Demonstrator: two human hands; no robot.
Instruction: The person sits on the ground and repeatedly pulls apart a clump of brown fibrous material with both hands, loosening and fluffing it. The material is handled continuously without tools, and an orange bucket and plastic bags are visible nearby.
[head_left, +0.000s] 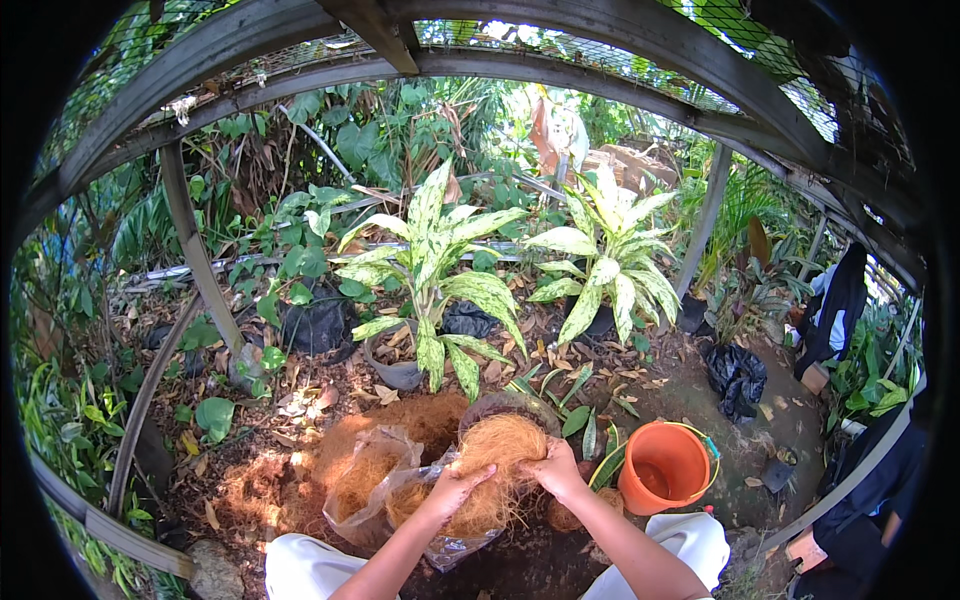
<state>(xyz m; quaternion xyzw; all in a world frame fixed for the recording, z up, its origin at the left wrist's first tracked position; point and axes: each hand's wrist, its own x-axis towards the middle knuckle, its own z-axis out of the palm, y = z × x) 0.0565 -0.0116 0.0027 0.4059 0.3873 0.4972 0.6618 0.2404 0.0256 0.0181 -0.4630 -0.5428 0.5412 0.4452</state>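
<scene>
A loose clump of brown coconut fibre (504, 450) is held between my two hands, low in the middle of the view. My left hand (461, 491) grips its left side, with the thumb on top. On its right side my right hand (553, 472) has its fingers closed around the strands. Below and left of the clump are clear plastic bags (371, 480) with more fibre in them. Behind the clump sits a dark round pot or bowl (510, 409), partly hidden by the fibre. An orange bucket (666, 469) stands to the right of my right hand.
Two variegated leafy plants (431, 277) (607, 262) stand beyond my hands. A black plastic bag (736, 379) holds a plant at the right. Cut leaves (589, 431) lie beside the bucket. Metal frame posts (199, 255) surround the spot. A person in dark clothing (862, 510) is at the right edge.
</scene>
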